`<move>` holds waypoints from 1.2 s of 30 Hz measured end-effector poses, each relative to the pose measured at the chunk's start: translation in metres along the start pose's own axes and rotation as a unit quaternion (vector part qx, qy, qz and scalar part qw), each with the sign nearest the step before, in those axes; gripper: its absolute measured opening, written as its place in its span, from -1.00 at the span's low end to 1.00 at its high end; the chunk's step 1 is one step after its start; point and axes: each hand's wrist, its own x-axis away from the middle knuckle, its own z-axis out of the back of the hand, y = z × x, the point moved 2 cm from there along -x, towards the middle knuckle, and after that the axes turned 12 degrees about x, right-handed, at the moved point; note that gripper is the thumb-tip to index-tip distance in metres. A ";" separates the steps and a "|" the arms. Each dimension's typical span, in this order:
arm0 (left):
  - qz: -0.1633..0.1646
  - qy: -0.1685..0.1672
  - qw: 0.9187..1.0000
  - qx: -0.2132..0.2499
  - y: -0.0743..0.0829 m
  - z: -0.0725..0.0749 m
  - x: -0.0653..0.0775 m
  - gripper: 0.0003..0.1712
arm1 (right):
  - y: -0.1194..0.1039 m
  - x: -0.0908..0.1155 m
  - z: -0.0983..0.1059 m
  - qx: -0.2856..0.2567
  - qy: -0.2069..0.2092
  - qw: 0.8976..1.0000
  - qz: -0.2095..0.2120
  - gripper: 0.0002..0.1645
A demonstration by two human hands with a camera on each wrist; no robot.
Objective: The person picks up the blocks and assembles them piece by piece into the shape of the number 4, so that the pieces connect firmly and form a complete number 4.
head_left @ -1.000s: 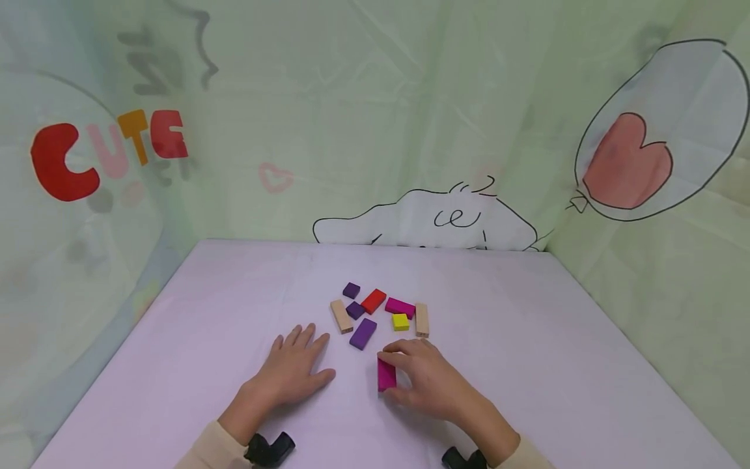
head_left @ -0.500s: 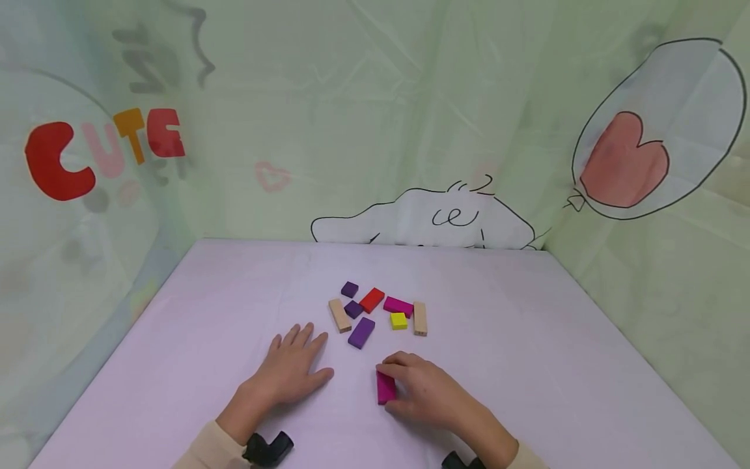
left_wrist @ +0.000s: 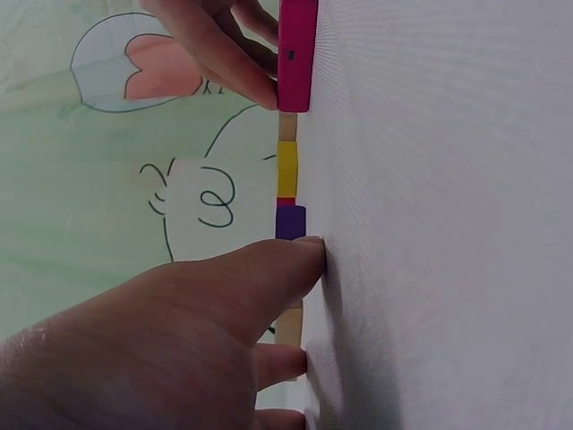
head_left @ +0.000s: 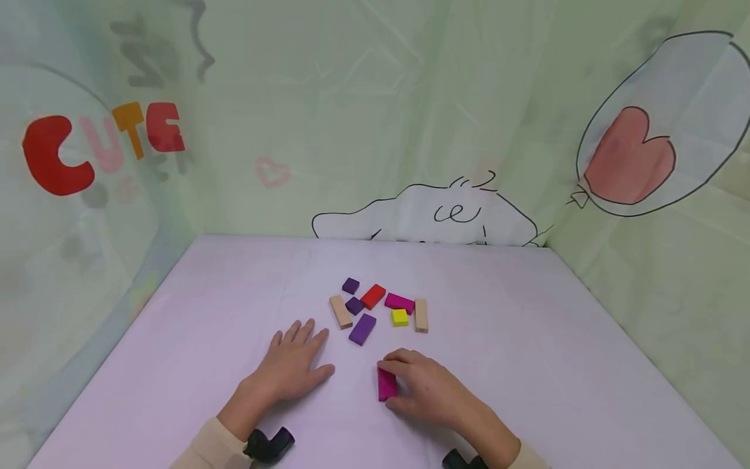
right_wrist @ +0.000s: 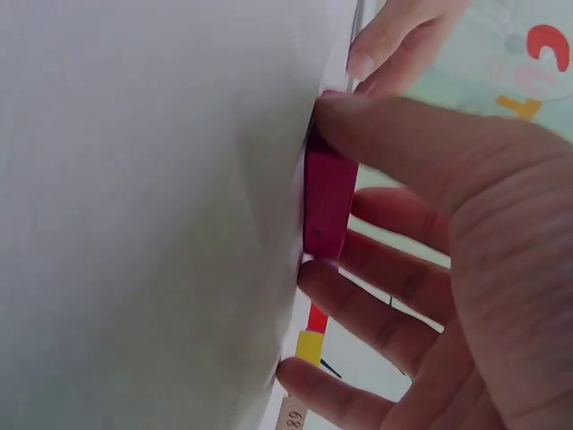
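Observation:
My right hand (head_left: 430, 391) holds a magenta wooden block (head_left: 387, 385) by its two ends, between thumb and fingers, low at the table. In the right wrist view the thumb covers the near end of this block (right_wrist: 329, 202), and other fingertips rest on the cloth. My left hand (head_left: 293, 368) lies on the table to the left, fingers spread and holding nothing. The left wrist view shows its thumb (left_wrist: 269, 273) along the cloth, apart from the magenta block (left_wrist: 297, 63). A purple block (head_left: 362, 329) lies beyond the gap between the hands.
Farther back lie a red block (head_left: 373, 297), a yellow block (head_left: 400, 318), a second magenta block (head_left: 400, 303), two small dark purple blocks (head_left: 351, 286), and two plain wood blocks (head_left: 421, 316). A white cloth covers the table (head_left: 527, 352); printed fabric walls (head_left: 375, 117) stand around it.
My right hand has drawn the magenta block a little toward me, mostly in the first half second. My left hand and the other blocks have stayed in place; the head view shifts slightly.

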 end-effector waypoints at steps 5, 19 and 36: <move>0.003 -0.003 1.000 0.006 0.000 -0.001 0.001 -0.16 | 0.000 0.000 -0.002 -0.001 0.001 1.000 0.004 -0.26; 0.004 -0.001 1.000 0.004 -0.002 -0.003 0.003 -0.16 | -0.002 0.001 -0.004 -0.004 -0.004 1.000 -0.002 -0.22; 0.000 0.002 1.000 -0.001 0.000 -0.002 0.004 -0.15 | -0.003 0.006 0.001 -0.042 0.001 0.999 -0.019 -0.12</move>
